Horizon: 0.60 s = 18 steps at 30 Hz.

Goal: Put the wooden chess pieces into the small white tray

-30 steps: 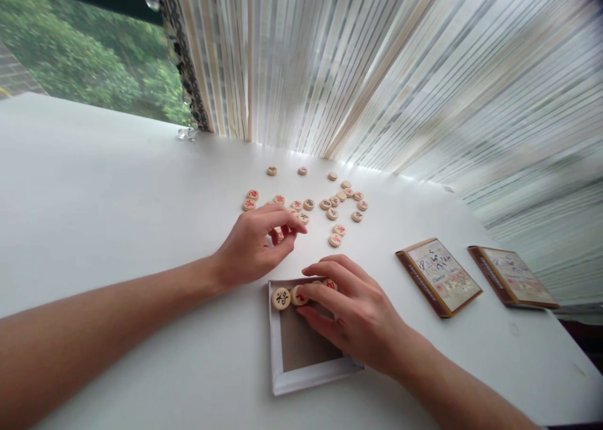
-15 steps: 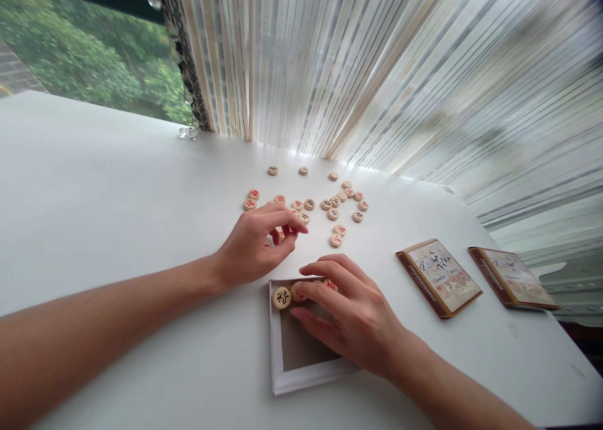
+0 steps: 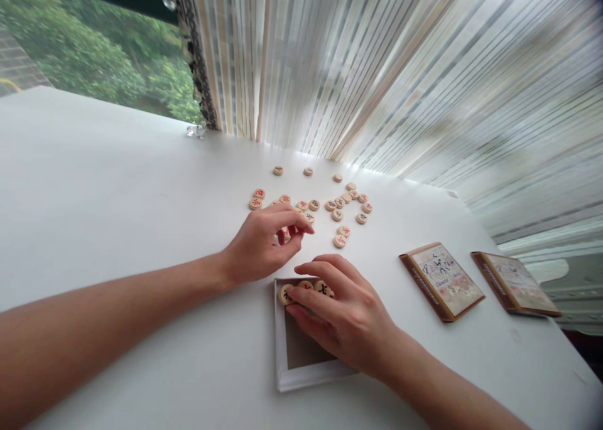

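Observation:
My left hand (image 3: 261, 248) is curled over a wooden xiangqi piece (image 3: 285, 233) with red markings, and its fingertips pinch it at the edge of the loose group. Round wooden pieces (image 3: 336, 215) with red or black characters lie scattered on the table beyond that hand. My right hand (image 3: 346, 317) rests, fingers apart, on a row of similar pieces (image 3: 323, 287) along the far edge of a shallow white-rimmed box (image 3: 294, 380). Its fingers partly hide those pieces. The brown box floor (image 3: 306, 348) shows below them.
Two illustrated game boxes (image 3: 441, 282) (image 3: 514, 284) lie on the white table (image 3: 117, 166) to the right. A striped curtain (image 3: 377, 72) hangs along the far edge, beside a window with green trees (image 3: 94, 41). A small glass object (image 3: 195, 130) sits at the table's far edge.
The pieces under my right hand have shifted along the box's far edge, and that hand has moved slightly. My left hand stays at the same piece. The whole view has turned a little left.

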### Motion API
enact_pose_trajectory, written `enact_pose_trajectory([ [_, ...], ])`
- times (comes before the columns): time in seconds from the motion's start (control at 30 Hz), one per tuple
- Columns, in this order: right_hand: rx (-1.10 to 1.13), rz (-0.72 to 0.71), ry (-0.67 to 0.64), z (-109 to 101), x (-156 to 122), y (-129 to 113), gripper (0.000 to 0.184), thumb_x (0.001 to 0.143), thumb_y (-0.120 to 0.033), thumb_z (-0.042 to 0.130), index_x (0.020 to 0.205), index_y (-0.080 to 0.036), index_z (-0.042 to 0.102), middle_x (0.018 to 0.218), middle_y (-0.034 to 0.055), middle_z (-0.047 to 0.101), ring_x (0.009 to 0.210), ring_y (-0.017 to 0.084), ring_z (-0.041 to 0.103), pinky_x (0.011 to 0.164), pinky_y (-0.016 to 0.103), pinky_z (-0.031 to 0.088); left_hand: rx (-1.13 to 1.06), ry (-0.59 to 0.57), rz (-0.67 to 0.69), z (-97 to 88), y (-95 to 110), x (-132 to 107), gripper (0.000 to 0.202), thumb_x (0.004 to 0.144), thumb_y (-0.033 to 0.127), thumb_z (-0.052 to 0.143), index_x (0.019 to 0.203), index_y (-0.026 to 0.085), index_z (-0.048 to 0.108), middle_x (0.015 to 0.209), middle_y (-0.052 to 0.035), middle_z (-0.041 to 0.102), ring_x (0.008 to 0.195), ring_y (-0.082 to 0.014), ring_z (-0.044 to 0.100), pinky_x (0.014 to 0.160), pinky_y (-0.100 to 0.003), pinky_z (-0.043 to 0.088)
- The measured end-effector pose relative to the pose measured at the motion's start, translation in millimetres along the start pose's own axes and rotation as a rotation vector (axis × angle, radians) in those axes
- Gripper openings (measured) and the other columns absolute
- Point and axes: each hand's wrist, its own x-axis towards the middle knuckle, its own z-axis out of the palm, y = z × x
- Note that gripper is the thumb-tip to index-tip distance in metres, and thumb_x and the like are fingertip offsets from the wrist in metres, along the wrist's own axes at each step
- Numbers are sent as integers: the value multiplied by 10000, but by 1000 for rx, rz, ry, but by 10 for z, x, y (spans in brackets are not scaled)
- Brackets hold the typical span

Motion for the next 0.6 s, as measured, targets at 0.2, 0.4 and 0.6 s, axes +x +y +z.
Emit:
enact_pose_trajectory([
  [0.2,-2,0,-17,4,-1,-3,130,972,-136,717,1090,-153,769,1134,142,771,1011,282,664,861,442,623,-8,-3,-2,4,1,-3,242,844,-36,617,931,126,773,881,-37,717,736,-102,651,628,-181,542],
  [0.4,-21,-33,-28,18,-10,-1,154,978,-121,706,1118,-138,769,1144,150,766,1020,284,669,868,436,620,0,-7,-12,-4,14,5,246,843,-30,619,939,134,775,887,-36,723,743,-106,662,638,-191,543],
  [0.6,-25,-35,-26,24,-7,-10,135,990,-109,694,1092,-134,778,1108,143,774,998,273,678,857,422,618,4,-7,-10,-2,8,1,248,845,-29,618,942,138,773,887,-35,720,750,-110,665,641,-192,541],
])
